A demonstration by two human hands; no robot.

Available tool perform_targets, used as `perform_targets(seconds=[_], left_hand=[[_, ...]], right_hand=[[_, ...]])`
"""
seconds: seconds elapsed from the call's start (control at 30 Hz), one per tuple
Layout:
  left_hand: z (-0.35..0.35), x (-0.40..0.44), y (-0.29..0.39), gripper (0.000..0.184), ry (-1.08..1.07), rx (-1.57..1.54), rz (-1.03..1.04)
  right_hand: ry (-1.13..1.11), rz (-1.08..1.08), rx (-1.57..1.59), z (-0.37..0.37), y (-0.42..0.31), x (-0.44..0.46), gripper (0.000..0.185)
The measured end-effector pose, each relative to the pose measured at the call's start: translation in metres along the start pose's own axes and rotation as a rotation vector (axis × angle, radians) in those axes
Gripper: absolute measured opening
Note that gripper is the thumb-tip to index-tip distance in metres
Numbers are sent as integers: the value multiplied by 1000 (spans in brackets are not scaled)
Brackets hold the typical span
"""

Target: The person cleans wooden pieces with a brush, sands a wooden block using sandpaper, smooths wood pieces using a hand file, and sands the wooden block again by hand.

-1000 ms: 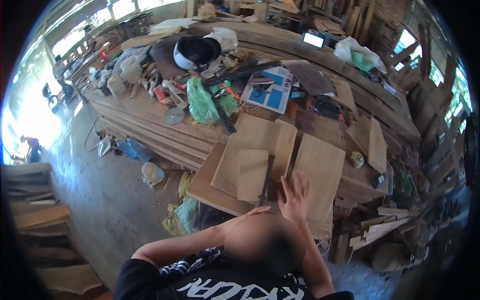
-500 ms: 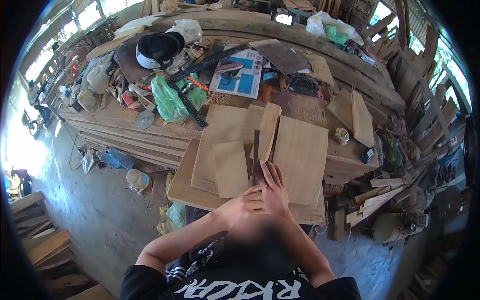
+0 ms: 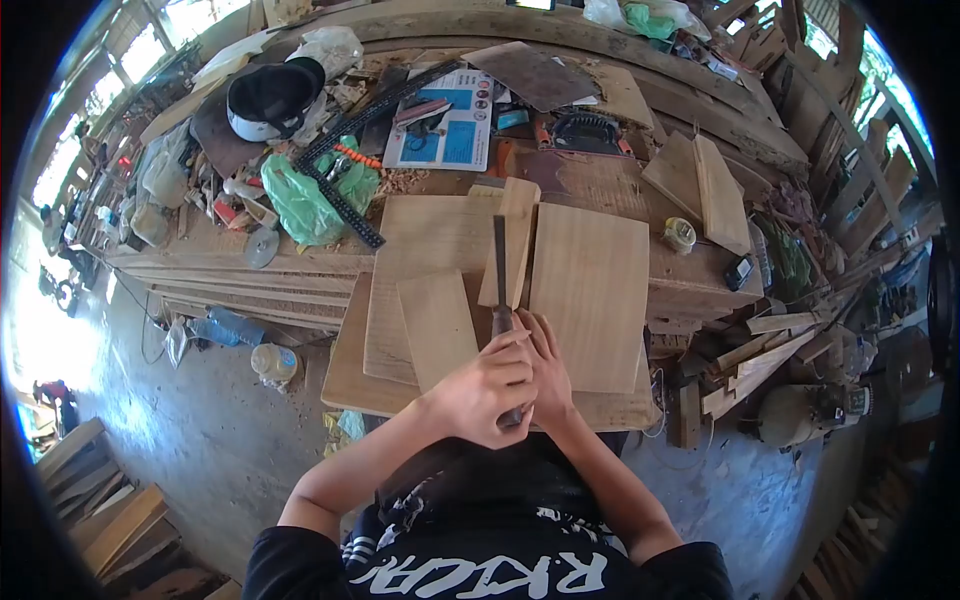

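My left hand (image 3: 487, 388) is wrapped round the handle of a chisel (image 3: 500, 262), its butt showing below my fist. The long, dark, narrow blade points away from me over a narrow wooden block (image 3: 518, 215). My right hand (image 3: 549, 378) is pressed close beside the left, fingers bent near the chisel's neck and the block's near end; what they grip is hidden. To the right of the block lies a wide flat board (image 3: 590, 295). On the left, a smaller board (image 3: 437, 320) rests on a larger board (image 3: 400, 235).
The boards lie on a wooden work surface (image 3: 345, 370) against a cluttered stack of planks. Behind are a black carpenter's square (image 3: 330, 185), a green plastic bag (image 3: 300, 205), a cap (image 3: 275, 100) and a printed sheet (image 3: 455, 130). A tape measure (image 3: 679, 235) sits at right.
Both hands have come slightly nearer my body, and the chisel now shows clearly with its handle in my left fist. My right fingers, stretched out before, are more bent. The view has shifted.
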State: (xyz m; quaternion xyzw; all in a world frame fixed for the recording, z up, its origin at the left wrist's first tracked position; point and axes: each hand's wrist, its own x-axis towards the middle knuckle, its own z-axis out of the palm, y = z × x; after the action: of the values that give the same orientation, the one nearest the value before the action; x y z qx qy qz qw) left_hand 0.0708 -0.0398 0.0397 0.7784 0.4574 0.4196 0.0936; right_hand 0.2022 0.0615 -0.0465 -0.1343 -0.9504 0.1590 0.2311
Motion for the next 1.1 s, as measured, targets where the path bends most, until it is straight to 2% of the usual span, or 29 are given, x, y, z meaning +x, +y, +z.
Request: perform_targets(seconds=[0.23,0.63,0.73,0.97,1.0,1.1], left_hand=[[-1,8,2,17,-2,-12,-12],[5,24,-6,16,40,-48,-54],[10,24,-13,16,60,-46,-75],[9,23,0,15,49,-55,-37],[9,23,-7,15,69,-51,-48],[11,21,-25,14,87,3,-36]], right_hand=[[-10,-1,-46,3,3,-3,57],[-21,49,113,-5,-1,-1,70],[-28,14,187,4,9,-5,70],[-114,58,86,3,6,-6,68],[-22,42,214,1,6,-7,66],[-14,62,194,9,9,-7,63]])
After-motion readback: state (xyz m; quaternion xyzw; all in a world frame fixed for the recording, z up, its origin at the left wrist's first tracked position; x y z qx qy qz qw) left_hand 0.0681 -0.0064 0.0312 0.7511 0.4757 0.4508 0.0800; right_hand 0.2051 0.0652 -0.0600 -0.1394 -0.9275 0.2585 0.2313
